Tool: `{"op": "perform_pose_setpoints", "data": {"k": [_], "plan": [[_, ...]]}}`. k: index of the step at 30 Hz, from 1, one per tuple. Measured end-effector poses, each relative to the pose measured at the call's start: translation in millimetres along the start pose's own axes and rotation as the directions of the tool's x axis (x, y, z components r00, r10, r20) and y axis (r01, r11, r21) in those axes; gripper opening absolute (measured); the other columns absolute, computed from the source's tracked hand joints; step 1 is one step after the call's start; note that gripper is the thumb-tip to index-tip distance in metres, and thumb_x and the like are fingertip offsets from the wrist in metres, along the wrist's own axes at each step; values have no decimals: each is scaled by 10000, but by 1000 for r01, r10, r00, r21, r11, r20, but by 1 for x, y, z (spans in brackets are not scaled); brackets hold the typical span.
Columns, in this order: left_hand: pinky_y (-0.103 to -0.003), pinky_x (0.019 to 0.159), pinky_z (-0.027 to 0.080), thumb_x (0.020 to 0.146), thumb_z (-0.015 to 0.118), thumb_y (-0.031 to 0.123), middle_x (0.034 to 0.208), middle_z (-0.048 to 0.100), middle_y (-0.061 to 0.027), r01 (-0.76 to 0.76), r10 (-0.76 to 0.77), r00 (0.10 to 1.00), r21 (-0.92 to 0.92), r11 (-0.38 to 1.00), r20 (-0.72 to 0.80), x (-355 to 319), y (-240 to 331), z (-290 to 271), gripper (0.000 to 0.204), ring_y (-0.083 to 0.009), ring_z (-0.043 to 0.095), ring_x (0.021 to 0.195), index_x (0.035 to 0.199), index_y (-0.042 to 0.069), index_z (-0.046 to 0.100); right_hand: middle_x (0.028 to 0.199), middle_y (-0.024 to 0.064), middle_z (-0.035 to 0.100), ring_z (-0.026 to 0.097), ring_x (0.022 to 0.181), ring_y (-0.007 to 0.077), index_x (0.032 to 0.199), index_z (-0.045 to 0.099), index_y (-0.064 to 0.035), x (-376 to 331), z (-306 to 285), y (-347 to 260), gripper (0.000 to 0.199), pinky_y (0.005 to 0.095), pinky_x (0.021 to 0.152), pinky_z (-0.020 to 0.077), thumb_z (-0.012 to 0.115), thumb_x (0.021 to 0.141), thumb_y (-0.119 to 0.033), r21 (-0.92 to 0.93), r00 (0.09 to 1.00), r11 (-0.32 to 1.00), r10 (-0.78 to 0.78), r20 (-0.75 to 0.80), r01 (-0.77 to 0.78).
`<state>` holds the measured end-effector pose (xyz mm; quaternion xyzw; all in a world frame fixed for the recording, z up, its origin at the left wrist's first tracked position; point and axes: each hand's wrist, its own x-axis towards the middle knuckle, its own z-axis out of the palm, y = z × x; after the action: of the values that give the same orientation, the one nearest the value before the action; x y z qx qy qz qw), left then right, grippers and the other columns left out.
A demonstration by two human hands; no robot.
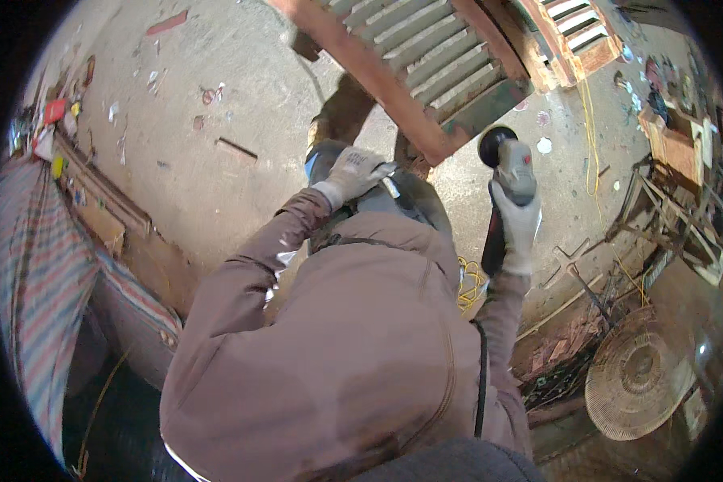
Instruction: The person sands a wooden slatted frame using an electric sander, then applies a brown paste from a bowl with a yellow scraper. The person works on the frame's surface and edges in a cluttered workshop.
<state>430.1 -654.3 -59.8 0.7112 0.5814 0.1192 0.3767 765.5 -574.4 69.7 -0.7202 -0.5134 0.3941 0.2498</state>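
My right hand (pixel 520 213), in a light work glove, grips an angle grinder (pixel 516 169) with a grey head and a dark round disc (pixel 494 146). Its dark body runs back along my forearm. The disc sits just right of the near corner of a reddish-brown wooden frame (pixel 394 100) with pale grey slats. Over my dark-clad leg lies my left hand (pixel 353 174), also gloved, its fingers stretched toward the right. A small pale strip (pixel 390 187) shows by those fingertips; what it is, I cannot tell.
Another slatted wooden piece (pixel 578 36) stands at the far right. A yellow cord (pixel 590 145) trails over the littered floor, with more yellow cord (pixel 471 283) coiled beside me. Scrap wood and a round woven basket (pixel 639 373) lie right; striped cloth (pixel 44 265) hangs left.
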Motion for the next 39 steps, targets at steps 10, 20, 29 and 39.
{"op": "perform_pose_setpoints", "data": {"k": [10, 20, 29, 39], "plan": [[-458, 830, 508, 1019, 549, 494, 869, 687, -149, 167, -306, 911, -434, 885, -274, 14, 155, 55, 446, -321, 666, 901, 908, 101, 729, 1058, 160, 752, 742, 981, 309, 1201, 644, -40, 63, -3, -16, 703, 420, 840, 557, 881, 713, -488, -243, 903, 934, -146, 405, 260], [-326, 702, 587, 986, 676, 492, 904, 680, -35, 203, -504, 765, -892, -403, 402, 107, 229, 50, 450, -149, 682, 768, 1102, 58, 702, 1103, 260, 727, 702, 1040, 449, 1339, 578, -78, 81, 18, 2, 605, 507, 868, 545, 728, 860, -416, -538, 877, 761, -82, 473, 361], [-394, 746, 622, 931, 767, 356, 1167, 721, -75, -11, -380, 924, -986, -164, 52, 281, 227, 99, 458, -206, 702, 1008, 1272, 67, 667, 1119, 165, 751, 720, 1026, 296, 1263, 675, -99, 203, -26, -11, 572, 413, 875, 543, 773, 826, -454, -411, 879, 847, -129, 458, 338], [-447, 738, 633, 947, 752, 370, 1153, 724, -77, 41, -389, 912, -971, -238, 134, 257, 240, 85, 469, -212, 706, 1007, 1306, 83, 660, 1092, 179, 756, 726, 1007, 291, 1225, 689, -47, 193, -32, -5, 539, 399, 864, 540, 748, 850, -429, -392, 860, 856, -110, 498, 337]]}}
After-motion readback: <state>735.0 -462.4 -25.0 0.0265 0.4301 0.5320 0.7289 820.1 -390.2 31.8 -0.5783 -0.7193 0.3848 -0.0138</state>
